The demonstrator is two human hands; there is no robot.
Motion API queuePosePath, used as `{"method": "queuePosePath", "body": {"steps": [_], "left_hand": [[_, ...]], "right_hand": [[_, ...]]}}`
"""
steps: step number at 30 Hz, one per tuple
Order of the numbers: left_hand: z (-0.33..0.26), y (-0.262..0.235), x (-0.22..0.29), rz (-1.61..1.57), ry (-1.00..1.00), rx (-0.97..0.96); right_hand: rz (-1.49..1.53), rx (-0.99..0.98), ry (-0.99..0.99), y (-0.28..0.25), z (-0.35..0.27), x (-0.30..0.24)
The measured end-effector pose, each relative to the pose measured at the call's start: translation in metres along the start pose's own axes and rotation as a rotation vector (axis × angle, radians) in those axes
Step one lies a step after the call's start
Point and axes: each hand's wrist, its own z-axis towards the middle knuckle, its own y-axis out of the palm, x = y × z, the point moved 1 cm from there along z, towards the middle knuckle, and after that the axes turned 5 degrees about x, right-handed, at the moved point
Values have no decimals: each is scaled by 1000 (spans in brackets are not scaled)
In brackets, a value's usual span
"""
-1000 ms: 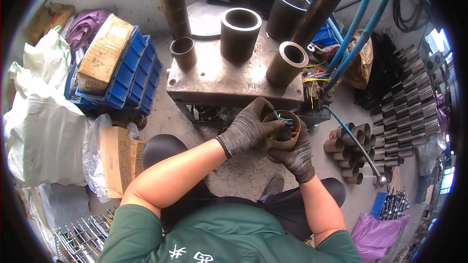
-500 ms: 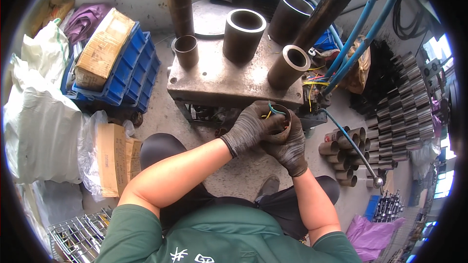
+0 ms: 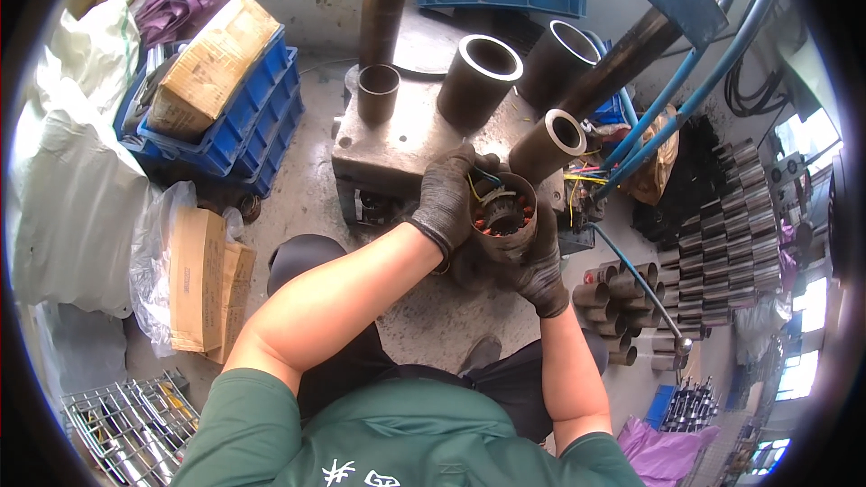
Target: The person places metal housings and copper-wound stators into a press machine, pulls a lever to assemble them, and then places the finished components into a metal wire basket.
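Note:
Between my hands is a motor stator in a dark cylindrical metal housing (image 3: 507, 243). Its open end faces up, showing the core and red-orange winding ends inside. My right hand (image 3: 541, 272), in a dark grey glove, is closed round the right side and underside of the housing. At the upper left rim, my gloved left hand (image 3: 444, 200) has its fingers closed on the lead wires (image 3: 474, 188), yellow and blue-green, that come up out of the stator. Its fingertips are partly hidden. The stator is held just in front of a thick metal block (image 3: 388, 151).
On the block stand a small tube (image 3: 379, 101), a thick-walled sleeve (image 3: 471, 95) and a leaning cylinder (image 3: 544, 149). A blue lever with a ball end (image 3: 683, 344) reaches out at right, near stacked tubes (image 3: 622, 298). Blue crates (image 3: 262, 117) and cartons (image 3: 197, 280) stand left.
The view has shifted. My left hand has moved up and away from the stator's mouth, with the wires in its fingers. The stator's inside now shows more fully.

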Motion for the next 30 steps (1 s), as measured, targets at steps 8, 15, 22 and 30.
{"method": "queuePosePath", "body": {"steps": [8,15,22,30], "left_hand": [[-7,17,36,-220,-222,51],[28,7,32,-92,38,6],[19,16,31,36,135,-27],[20,21,15,243,-37,-63]], "right_hand": [[-674,110,-662,-17,14,-20],[-112,372,-359,-1,52,-89],[303,387,-100,-23,136,-119],[330,535,-58,-44,215,-115]]}}
